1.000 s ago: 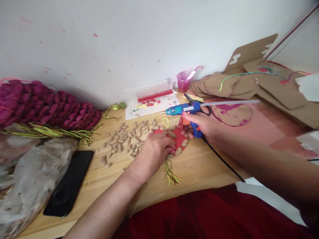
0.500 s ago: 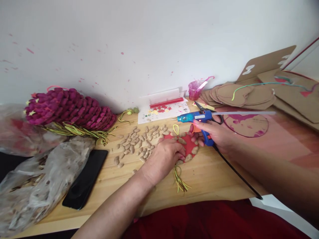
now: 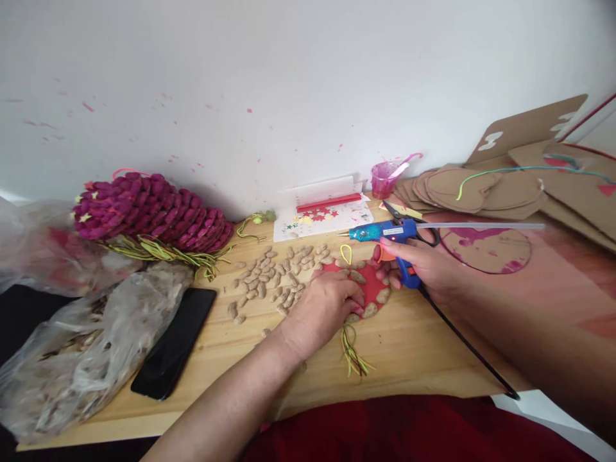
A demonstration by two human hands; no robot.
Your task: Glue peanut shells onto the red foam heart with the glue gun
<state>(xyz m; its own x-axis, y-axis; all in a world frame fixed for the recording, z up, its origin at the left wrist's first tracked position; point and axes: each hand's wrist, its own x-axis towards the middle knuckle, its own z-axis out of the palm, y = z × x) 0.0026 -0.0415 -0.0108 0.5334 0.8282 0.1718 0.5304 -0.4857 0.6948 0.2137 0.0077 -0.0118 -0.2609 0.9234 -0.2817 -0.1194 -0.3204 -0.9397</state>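
A red disc [image 3: 371, 287] edged with peanuts lies on the wooden table, a yellow cord loop [image 3: 346, 255] at its top and a yellow-green tassel [image 3: 353, 356] at its bottom. One peanut [image 3: 357, 276] rests further in on it. Over the disc's left part, my left hand [image 3: 327, 305] has its fingers curled down and closed; whatever is under the fingertips is hidden. My right hand [image 3: 423, 260] grips a blue hot glue gun [image 3: 385, 231] above the disc's right side, nozzle pointing left. A long clear glue stick [image 3: 481, 226] sticks out of its back.
Loose peanuts [image 3: 260, 274] are scattered left of the disc. A phone [image 3: 176, 343], a plastic bag [image 3: 110, 333] and magenta-painted peanut discs [image 3: 158, 212] lie further left. Behind are star cutouts [image 3: 325, 215], scissors [image 3: 426, 235] and a paint cup [image 3: 385, 179]. Cardboard pieces [image 3: 462, 189] lie right.
The whole view has shifted slightly, so everything appears a little further right. Both hands keep nearly the same pose over the disc, the glue gun still held in the right.
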